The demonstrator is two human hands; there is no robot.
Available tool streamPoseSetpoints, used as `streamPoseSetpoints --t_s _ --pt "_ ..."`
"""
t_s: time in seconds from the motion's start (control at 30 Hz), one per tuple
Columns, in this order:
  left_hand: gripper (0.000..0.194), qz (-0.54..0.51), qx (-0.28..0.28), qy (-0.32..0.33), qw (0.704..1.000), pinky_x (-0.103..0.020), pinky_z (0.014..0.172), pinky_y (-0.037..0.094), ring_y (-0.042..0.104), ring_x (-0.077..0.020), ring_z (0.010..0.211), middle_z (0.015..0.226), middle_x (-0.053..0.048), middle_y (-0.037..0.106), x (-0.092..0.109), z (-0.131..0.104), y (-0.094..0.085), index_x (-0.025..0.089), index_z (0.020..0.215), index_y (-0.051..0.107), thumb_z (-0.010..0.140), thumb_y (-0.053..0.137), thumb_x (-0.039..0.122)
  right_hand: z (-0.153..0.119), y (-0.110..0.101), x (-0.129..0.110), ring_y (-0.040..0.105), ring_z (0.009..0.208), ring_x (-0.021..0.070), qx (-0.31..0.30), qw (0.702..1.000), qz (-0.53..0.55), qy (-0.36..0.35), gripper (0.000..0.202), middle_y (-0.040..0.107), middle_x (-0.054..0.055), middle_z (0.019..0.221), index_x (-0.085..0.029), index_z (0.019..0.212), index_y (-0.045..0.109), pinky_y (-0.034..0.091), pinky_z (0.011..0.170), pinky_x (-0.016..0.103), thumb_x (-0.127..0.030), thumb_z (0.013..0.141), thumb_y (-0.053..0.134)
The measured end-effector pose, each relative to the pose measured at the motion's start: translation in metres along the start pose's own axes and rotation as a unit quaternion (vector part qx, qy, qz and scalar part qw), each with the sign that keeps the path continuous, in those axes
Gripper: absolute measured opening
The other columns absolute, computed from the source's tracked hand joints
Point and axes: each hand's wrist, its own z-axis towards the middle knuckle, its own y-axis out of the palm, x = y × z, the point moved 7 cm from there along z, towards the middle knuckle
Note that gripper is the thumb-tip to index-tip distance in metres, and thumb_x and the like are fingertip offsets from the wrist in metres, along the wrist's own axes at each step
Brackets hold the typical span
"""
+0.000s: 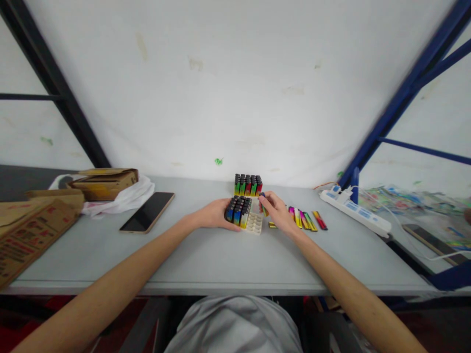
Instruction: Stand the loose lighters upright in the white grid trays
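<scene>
A pale tray (254, 224) with round holes lies on the table, its left part filled with upright black-topped lighters (238, 212) in blue, green and yellow. My left hand (217, 214) wraps round the left side of the tray and its lighters. Over the bare holes at the right, my right hand (275, 208) pinches a single lighter (263, 205), dark at the top and yellowish below. Behind them stands a full block of lighters (248, 184) with green and red bodies. Several loose shiny lighters (302, 218) lie right of my right hand.
A dark-screened phone (147, 213) lies on the table at the left. Beyond it are cardboard boxes (40, 225) and a white plastic bag (121, 198). A white power strip (355, 212) with cables sits at the right, beside a blue metal frame (393, 103). A white wall backs the table.
</scene>
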Motion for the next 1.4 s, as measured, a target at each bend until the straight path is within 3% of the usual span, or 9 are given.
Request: streamPoseSetpoints --t_s 0.13,0.23,0.5,0.73,1.0,1.1,1.17,1.27,1.4 --pt "0.082 0.011 0.0 -0.007 1.0 -0.038 0.105 0.048 0.065 -0.0295 0.119 0.133 -0.008 0.069 -0.001 0.0 0.0 0.019 0.134 0.06 0.064 0.088 0.052 -0.001 0.0 -0.001 0.066 0.093 0.019 -0.013 1.0 -0.002 -0.019 0.035 0.071 0.004 0.095 -0.021 0.099 0.063 0.052 0.084 0.032 -0.054 0.09 0.064" --pt "0.081 0.014 0.001 -0.008 1.0 -0.038 0.106 0.048 0.065 -0.0294 0.119 0.134 -0.008 0.068 -0.002 -0.001 0.0 0.019 0.134 0.06 0.065 0.088 0.052 -0.001 0.0 -0.001 0.067 0.101 0.0209 -0.007 0.999 -0.02 -0.029 0.032 0.072 0.007 0.106 -0.021 0.101 0.066 0.053 0.086 0.033 -0.052 0.091 0.065" --pt "0.081 0.003 0.007 -0.013 1.0 -0.039 0.103 0.05 0.066 -0.0302 0.116 0.13 -0.007 0.07 -0.002 0.0 0.0 0.019 0.132 0.062 0.063 0.089 0.049 0.003 0.01 0.014 0.068 0.093 0.0192 -0.01 0.997 -0.04 -0.07 0.03 0.069 0.007 0.111 -0.022 0.102 0.059 0.054 0.086 0.034 -0.049 0.092 0.064" --pt "0.081 0.01 0.011 -0.01 1.0 -0.039 0.103 0.05 0.066 -0.0306 0.117 0.132 -0.007 0.07 -0.004 0.0 0.0 0.02 0.132 0.062 0.063 0.089 0.051 0.004 0.003 0.011 0.066 0.088 0.0205 -0.04 0.98 -0.173 -0.092 0.023 0.069 0.006 0.094 -0.022 0.1 0.056 0.055 0.067 0.03 -0.043 0.094 0.061" --pt "0.081 0.013 0.009 -0.004 1.0 -0.039 0.103 0.049 0.065 -0.0308 0.118 0.132 -0.006 0.069 -0.003 -0.001 0.0 0.019 0.135 0.06 0.065 0.089 0.048 0.0 0.006 -0.006 0.068 0.091 0.021 -0.122 0.943 -0.276 -0.139 0.024 0.073 0.007 0.1 -0.019 0.114 0.062 0.052 0.086 0.035 -0.037 0.098 0.06" --pt "0.084 0.014 0.005 -0.005 1.0 -0.039 0.106 0.048 0.065 -0.0309 0.12 0.135 -0.006 0.068 -0.003 0.0 0.001 0.02 0.136 0.06 0.063 0.089 0.051 0.003 -0.015 -0.004 0.068 0.094 0.0215 -0.117 0.925 -0.341 -0.116 0.032 0.073 0.009 0.103 -0.019 0.119 0.063 0.049 0.091 0.035 -0.043 0.103 0.05" --pt "0.085 0.02 0.002 -0.006 1.0 -0.039 0.108 0.047 0.064 -0.0309 0.121 0.136 -0.006 0.067 -0.004 0.0 0.001 0.021 0.137 0.059 0.064 0.088 0.053 0.008 -0.044 0.006 0.067 0.096 0.0225 -0.07 0.905 -0.415 -0.065 0.036 0.072 0.011 0.104 -0.019 0.116 0.066 0.048 0.093 0.035 -0.043 0.105 0.042" --pt "0.084 0.031 0.001 -0.013 0.999 -0.04 0.108 0.047 0.064 -0.031 0.122 0.135 -0.007 0.067 -0.005 0.0 0.001 0.02 0.136 0.059 0.064 0.087 0.055 0.012 -0.093 0.03 0.067 0.098 0.0249 -0.004 0.846 -0.53 0.051 0.032 0.071 0.015 0.105 -0.015 0.113 0.068 0.047 0.092 0.034 -0.038 0.103 0.048" --pt "0.083 0.029 0.003 -0.014 0.999 -0.039 0.107 0.048 0.064 -0.0307 0.12 0.134 -0.007 0.068 -0.006 0.0 0.001 0.02 0.133 0.061 0.064 0.088 0.057 0.005 -0.139 0.054 0.068 0.102 0.0267 0.016 0.792 -0.587 0.168 0.032 0.07 0.018 0.11 -0.014 0.117 0.069 0.047 0.091 0.034 -0.037 0.1 0.054"
